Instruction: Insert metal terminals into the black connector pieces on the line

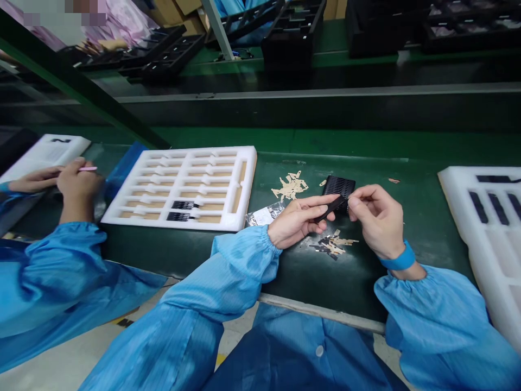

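Observation:
My left hand (pixel 299 218) is closed around a slim black part (pixel 332 208), holding it tilted above the bench. The fingertips of my right hand (pixel 376 217) pinch at the far end of that part; anything small between them is too tiny to make out. Right behind the hands lies a black slotted block (pixel 338 186). A pile of small beige strips (pixel 291 185) is spread to the left of it. Nearer to me, below the hands, lies a second heap of beige and black strips (pixel 334 244). A clear plastic bag with a white label (pixel 262 216) lies by my left wrist.
A white foam tray (pixel 183 224) with a few black parts (pixel 182 210) stands at left. Another foam tray (pixel 459 212) holds black pieces at right. A co-worker's hands (pixel 79 182) work at far left. Black bins (pixel 291 38) line the back shelf; a green post (pixel 81 87) slants across.

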### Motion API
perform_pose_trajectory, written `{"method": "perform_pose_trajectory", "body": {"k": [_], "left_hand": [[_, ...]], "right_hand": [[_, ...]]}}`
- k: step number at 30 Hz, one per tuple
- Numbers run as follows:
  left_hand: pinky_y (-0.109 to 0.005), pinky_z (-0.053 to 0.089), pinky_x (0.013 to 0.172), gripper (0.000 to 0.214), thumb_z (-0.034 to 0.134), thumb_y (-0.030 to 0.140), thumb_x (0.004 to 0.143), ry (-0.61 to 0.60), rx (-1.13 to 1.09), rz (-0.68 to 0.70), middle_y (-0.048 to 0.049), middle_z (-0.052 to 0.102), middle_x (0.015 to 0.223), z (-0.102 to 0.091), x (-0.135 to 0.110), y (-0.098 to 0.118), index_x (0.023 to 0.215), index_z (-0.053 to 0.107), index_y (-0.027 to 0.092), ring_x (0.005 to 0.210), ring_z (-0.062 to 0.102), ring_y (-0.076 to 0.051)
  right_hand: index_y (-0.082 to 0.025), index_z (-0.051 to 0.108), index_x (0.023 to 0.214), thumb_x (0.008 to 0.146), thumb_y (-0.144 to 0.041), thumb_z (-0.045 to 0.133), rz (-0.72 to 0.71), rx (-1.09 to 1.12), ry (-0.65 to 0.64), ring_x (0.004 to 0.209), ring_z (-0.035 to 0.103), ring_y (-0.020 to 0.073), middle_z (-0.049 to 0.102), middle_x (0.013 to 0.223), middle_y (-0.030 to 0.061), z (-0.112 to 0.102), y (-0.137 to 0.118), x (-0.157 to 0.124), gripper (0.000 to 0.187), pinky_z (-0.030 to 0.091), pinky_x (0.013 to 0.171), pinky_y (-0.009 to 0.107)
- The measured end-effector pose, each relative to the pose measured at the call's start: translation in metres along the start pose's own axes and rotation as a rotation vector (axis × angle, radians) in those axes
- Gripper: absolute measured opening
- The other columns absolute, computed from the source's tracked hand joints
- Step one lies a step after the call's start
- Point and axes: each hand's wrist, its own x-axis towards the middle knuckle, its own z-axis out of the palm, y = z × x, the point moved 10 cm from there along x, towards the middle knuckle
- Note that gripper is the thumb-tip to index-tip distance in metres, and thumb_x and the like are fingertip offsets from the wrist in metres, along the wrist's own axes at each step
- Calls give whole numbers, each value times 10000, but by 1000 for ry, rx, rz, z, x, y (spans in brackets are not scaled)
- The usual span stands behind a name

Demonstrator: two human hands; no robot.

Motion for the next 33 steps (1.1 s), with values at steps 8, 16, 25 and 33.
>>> {"method": "perform_pose_trajectory", "body": {"k": [8, 16, 25, 33], "left_hand": [[-158, 471, 583, 442, 713, 221, 879, -41, -6, 12, -56, 676, 913, 4, -1, 0, 1318, 667, 196, 648, 613, -45], [-148, 426, 539, 462, 712, 241, 882, -61, 10, -30, -37, 640, 880, 7, -3, 0, 1339, 654, 203, 584, 558, -19], [-161, 424, 548, 459, 717, 258, 882, -80, 30, 0, -40, 635, 895, 6, -2, 0, 1336, 658, 217, 591, 558, -23], [-161, 435, 563, 497, 744, 279, 859, -29, 36, 53, -42, 640, 900, 1, -1, 5, 1342, 651, 201, 628, 587, -37]], "right_hand": [[-180, 610, 821, 880, -347, 711, 38, -48, 19, 506, 503, 92, 561, 641, -23, -2, 3, 0, 204, 432, 485, 228], [-174, 611, 818, 869, -321, 700, 97, -43, 3, 481, 493, 86, 555, 603, -30, -1, 8, 1, 179, 410, 468, 216], [-185, 597, 794, 837, -433, 747, 168, 27, -30, 468, 471, 92, 531, 559, -36, 3, 15, 1, 294, 396, 469, 229], [-191, 652, 1049, 900, -439, 709, 142, 54, 6, 529, 492, 97, 539, 666, -32, 0, 19, -1, 295, 407, 514, 241]]}}
